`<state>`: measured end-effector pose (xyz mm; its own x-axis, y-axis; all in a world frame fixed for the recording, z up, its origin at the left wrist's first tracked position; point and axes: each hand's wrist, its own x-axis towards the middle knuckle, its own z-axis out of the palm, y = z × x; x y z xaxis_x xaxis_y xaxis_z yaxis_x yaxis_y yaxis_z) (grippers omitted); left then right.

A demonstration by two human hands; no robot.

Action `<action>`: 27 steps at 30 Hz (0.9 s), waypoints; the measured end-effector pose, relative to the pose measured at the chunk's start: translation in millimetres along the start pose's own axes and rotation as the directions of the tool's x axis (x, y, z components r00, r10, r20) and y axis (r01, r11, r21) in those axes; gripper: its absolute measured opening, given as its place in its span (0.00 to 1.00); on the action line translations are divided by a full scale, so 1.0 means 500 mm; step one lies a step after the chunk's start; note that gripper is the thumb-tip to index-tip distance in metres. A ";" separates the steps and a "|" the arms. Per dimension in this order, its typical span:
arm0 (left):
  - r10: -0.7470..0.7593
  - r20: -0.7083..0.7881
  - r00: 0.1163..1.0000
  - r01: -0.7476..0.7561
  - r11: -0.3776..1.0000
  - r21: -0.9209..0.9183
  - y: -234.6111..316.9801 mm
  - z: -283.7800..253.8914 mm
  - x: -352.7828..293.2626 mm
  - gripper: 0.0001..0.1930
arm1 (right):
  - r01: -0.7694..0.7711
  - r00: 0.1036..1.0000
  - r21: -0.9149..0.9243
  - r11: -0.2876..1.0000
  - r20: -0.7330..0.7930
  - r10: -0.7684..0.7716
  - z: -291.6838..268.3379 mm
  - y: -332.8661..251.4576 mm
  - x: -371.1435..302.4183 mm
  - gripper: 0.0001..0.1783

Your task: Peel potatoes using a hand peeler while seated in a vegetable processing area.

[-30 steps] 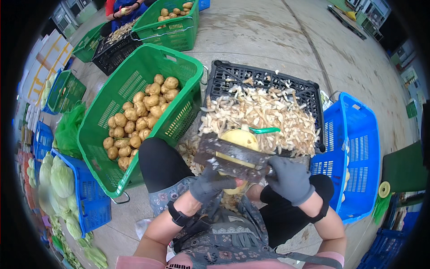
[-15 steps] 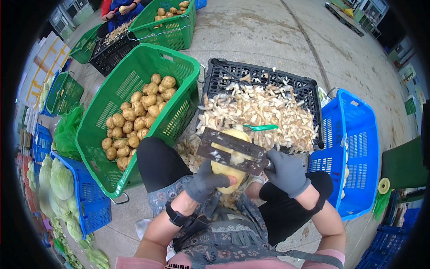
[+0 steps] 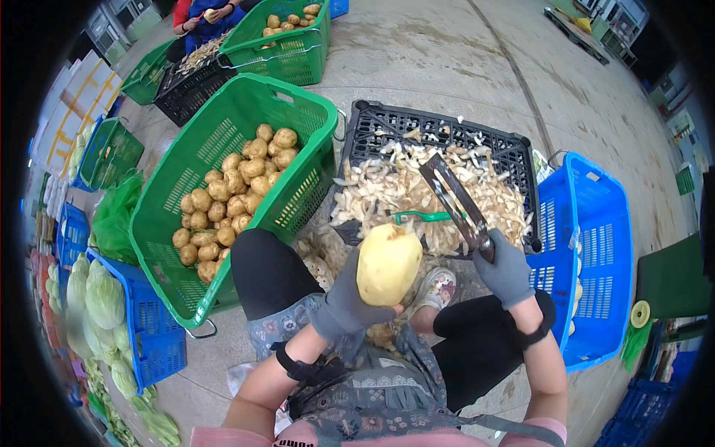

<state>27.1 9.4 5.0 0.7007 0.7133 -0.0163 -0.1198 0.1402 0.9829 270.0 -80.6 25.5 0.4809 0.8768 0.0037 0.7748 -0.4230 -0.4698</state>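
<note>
The gloved left hand (image 3: 346, 298) gripped a peeled yellow potato (image 3: 388, 264), held upright over the lap. The gloved right hand (image 3: 506, 272) was closed around the handle of a wide peeler (image 3: 454, 200), raised beside the potato and apart from it. Beyond both hands sat a black crate (image 3: 387, 123) of peelings, and left of the left hand a green basket (image 3: 186, 156) of unpeeled potatoes (image 3: 231, 190).

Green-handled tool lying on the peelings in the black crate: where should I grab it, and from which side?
Judging by its pose, grip the green-handled tool by the bare handle, from above: it lies flat, crosswise on the peelings, while its other end goes behind the peeler in the right hand.
</note>
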 end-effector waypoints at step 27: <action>0.000 0.290 0.957 0.009 1.000 -0.029 -0.014 -0.013 0.002 0.56 | -0.420 0.887 0.873 0.249 0.453 -0.088 0.039 -0.112 -0.061 0.06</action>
<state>24.1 13.4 -2.9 0.8745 0.4835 0.0381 -0.1345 0.1664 0.9768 204.0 -79.3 34.6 0.1725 0.9189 -0.3547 -0.3674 -0.2741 -0.8887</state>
